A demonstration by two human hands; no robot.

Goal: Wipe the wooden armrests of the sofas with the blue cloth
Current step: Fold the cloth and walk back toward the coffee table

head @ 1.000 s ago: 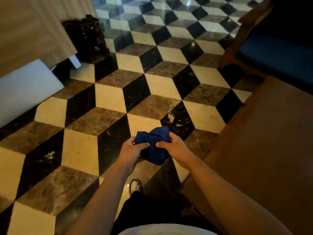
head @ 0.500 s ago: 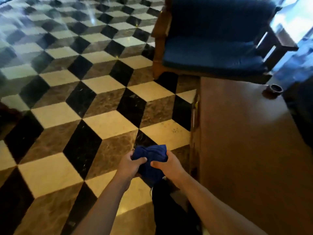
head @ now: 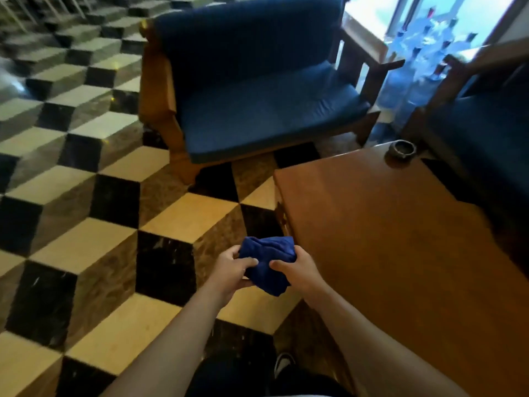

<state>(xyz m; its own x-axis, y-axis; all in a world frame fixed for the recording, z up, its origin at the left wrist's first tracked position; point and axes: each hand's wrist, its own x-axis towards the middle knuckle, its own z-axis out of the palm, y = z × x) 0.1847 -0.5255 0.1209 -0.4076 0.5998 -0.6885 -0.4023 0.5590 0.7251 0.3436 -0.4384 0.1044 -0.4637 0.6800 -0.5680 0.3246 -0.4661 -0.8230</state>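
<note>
A bunched blue cloth [head: 267, 265] is held in front of me over the floor, between both hands. My left hand [head: 230, 269] grips its left side and my right hand [head: 297, 270] grips its right side. Ahead stands a blue-cushioned sofa [head: 257, 90] with a wooden left armrest [head: 156, 84] and a darker right armrest [head: 369, 57]. A second blue sofa [head: 486, 130] shows at the right edge, its wooden armrest [head: 455, 78] partly visible.
A wooden coffee table [head: 400, 239] stands to my right, with a small round ashtray [head: 402, 149] at its far corner. The floor [head: 86, 196] is glossy cube-patterned tile. Several water bottles [head: 423, 53] stand by the bright window between the sofas.
The view has swung right and upward, bringing the sofa, the second sofa and the table fully into sight. Both hands keep hold of the cloth in the same pose.
</note>
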